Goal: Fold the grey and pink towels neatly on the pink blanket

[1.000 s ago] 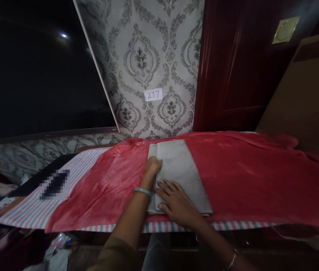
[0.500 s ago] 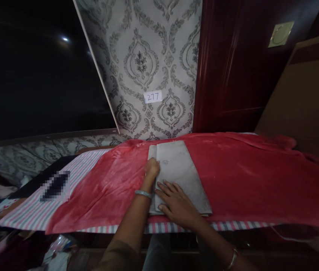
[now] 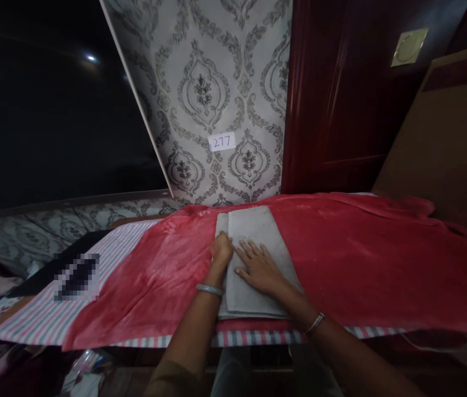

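A light grey folded cloth [image 3: 253,223] lies on a red plush blanket [image 3: 353,259], its long sides running away from me. My left hand [image 3: 221,249] is closed at the cloth's left edge, fingers curled on the narrow strip beside the upper fold; the fingertips are partly hidden. Flat on top of the cloth rests my right hand [image 3: 259,268], fingers spread and pointing away from me, holding nothing. Its forearm covers the cloth's near right corner.
Under the blanket, a striped sheet [image 3: 117,242] shows at the left and along the front edge. A large black screen [image 3: 63,110] stands back left. At the right leans a brown board [image 3: 456,138]. Assorted items [image 3: 86,366] sit low at the left front.
My right hand has slid away from me over the cloth, from its near part to its middle. My left hand stays at the left edge.
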The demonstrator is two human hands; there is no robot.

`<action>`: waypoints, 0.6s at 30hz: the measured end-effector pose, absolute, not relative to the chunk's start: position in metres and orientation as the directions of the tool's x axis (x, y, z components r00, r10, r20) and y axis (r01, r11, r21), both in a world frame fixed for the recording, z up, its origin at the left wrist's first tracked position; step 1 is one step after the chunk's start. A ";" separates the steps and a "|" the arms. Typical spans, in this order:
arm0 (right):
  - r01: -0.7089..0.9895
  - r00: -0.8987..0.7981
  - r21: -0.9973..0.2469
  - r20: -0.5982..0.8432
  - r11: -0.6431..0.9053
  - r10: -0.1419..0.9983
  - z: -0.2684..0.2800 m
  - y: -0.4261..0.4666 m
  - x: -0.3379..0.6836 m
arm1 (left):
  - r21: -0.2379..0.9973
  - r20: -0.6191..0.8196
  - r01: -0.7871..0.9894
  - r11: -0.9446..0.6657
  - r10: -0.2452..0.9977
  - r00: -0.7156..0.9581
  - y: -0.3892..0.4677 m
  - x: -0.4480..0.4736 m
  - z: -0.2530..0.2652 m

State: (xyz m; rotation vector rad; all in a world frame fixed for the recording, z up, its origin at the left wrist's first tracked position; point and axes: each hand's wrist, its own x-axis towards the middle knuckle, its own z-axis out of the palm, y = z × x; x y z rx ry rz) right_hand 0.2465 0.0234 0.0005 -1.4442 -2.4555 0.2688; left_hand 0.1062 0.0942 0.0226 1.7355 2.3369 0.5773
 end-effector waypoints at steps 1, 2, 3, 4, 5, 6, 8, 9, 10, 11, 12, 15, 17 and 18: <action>0.820 -0.468 -0.297 0.144 0.489 0.872 -0.001 0.022 0.246 | 0.402 0.095 0.887 0.227 0.953 -0.287 0.095 0.105 0.024; 0.814 -0.478 -0.298 0.144 0.498 0.867 -0.002 0.021 0.246 | 0.399 0.105 0.893 0.207 0.957 -0.269 0.097 0.104 0.027; 0.807 -0.489 -0.298 0.146 0.510 0.860 -0.003 0.021 0.247 | 0.397 0.124 0.899 0.187 0.959 -0.255 0.099 0.104 0.030; 0.799 -0.500 -0.298 0.150 0.522 0.853 -0.002 0.021 0.249 | 0.396 0.162 0.906 0.148 0.960 -0.227 0.102 0.104 0.033; 0.793 -0.509 -0.298 0.156 0.532 0.846 -0.002 0.022 0.250 | 0.390 0.216 0.918 0.073 0.962 -0.168 0.106 0.106 0.036; 0.788 -0.515 -0.297 0.163 0.540 0.841 -0.001 0.024 0.251 | 0.372 0.268 0.928 -0.030 0.961 -0.076 0.111 0.108 0.038; 0.781 -0.523 -0.293 0.176 0.552 0.834 -0.001 0.025 0.252 | 0.320 0.272 0.920 -0.225 0.952 0.138 0.121 0.113 0.038; 0.781 -0.523 -0.292 0.179 0.553 0.833 -0.001 0.026 0.252 | 0.303 0.222 0.910 -0.283 0.950 0.221 0.126 0.115 0.035; 0.781 -0.522 -0.293 0.177 0.551 0.834 -0.001 0.026 0.251 | 0.296 0.151 0.906 -0.301 0.952 0.267 0.130 0.117 0.032; 0.781 -0.522 -0.295 0.174 0.550 0.835 -0.001 0.026 0.251 | 0.297 0.078 0.912 -0.284 0.959 0.273 0.134 0.119 0.029; 0.780 -0.523 -0.300 0.170 0.549 0.836 -0.001 0.026 0.251 | 0.298 0.025 0.919 -0.260 0.964 0.264 0.138 0.119 0.025; 0.778 -0.522 -0.311 0.163 0.546 0.837 -0.001 0.025 0.250 | 0.296 -0.020 0.925 -0.237 0.967 0.254 0.144 0.118 0.016; 0.776 -0.525 -0.316 0.154 0.545 0.837 0.000 0.023 0.250 | 0.287 -0.030 0.928 -0.236 0.966 0.255 0.146 0.116 0.013; 0.774 -0.530 -0.322 0.144 0.546 0.836 0.001 0.022 0.250 | 0.280 -0.030 0.931 -0.236 0.967 0.254 0.146 0.116 0.013</action>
